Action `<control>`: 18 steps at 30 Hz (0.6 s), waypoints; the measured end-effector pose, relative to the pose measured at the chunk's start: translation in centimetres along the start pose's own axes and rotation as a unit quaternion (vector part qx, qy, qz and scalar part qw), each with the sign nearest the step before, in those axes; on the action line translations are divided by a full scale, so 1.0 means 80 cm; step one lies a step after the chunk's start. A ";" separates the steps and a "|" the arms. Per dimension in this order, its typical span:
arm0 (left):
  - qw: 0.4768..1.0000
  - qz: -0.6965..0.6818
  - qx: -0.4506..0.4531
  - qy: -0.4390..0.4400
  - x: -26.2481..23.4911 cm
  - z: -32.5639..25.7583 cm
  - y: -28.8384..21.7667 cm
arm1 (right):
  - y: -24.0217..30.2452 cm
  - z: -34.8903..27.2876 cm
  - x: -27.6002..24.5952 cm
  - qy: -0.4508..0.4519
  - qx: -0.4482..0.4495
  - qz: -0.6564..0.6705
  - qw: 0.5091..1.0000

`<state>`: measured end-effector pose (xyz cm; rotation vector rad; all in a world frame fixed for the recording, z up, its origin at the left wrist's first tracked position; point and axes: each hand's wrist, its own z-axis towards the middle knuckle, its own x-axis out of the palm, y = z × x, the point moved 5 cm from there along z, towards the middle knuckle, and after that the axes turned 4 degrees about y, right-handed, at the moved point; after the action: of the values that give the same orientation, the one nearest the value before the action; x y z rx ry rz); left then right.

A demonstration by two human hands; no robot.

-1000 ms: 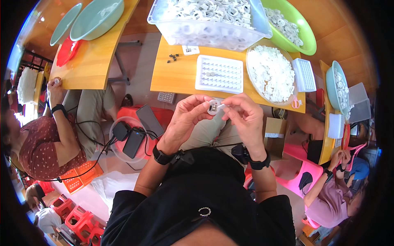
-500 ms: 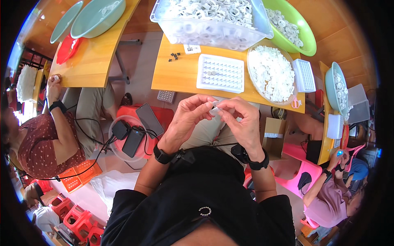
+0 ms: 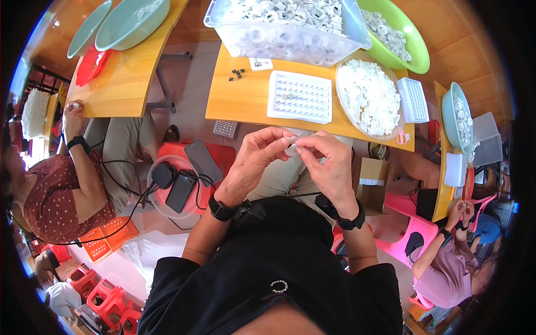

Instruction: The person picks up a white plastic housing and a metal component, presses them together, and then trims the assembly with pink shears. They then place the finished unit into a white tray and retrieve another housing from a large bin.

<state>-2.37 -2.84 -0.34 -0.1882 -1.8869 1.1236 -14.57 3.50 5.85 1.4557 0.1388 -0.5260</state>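
Over my lap, in front of the table edge, both hands meet at one small whitish plastic ring [image 3: 291, 147]. My left hand [image 3: 254, 159] pinches it between thumb and fingers. From the other side my right hand [image 3: 329, 162] closes its thumb and forefinger on it; fingertips cover much of the part. Just beyond them a white tray with rows of small pegs [image 3: 300, 100] lies on the table, a couple of small grey discs on it. To its right stands a round clear dish [image 3: 341, 114] heaped with small white pieces.
A clear bin [image 3: 290, 51] full of white rings and a green basin [image 3: 421, 56] stand at the back. Small black parts [image 3: 237, 73] lie left of the tray. Phones and cables [image 3: 181, 190] rest on a red stool at my left. Co-workers sit on both sides.
My hands stay together on the ring, with only slight finger shifts. The co-worker at the right has moved their hands a little; a bluish glow there is gone.
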 end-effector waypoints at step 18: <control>0.988 0.096 0.110 -0.042 0.024 0.001 -0.014 | -0.026 -0.010 0.002 -0.039 0.125 0.222 0.966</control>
<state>-3.22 -2.52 1.64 -0.2045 -1.8315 1.4824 -15.12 4.19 3.81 1.6461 -0.3227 -0.2353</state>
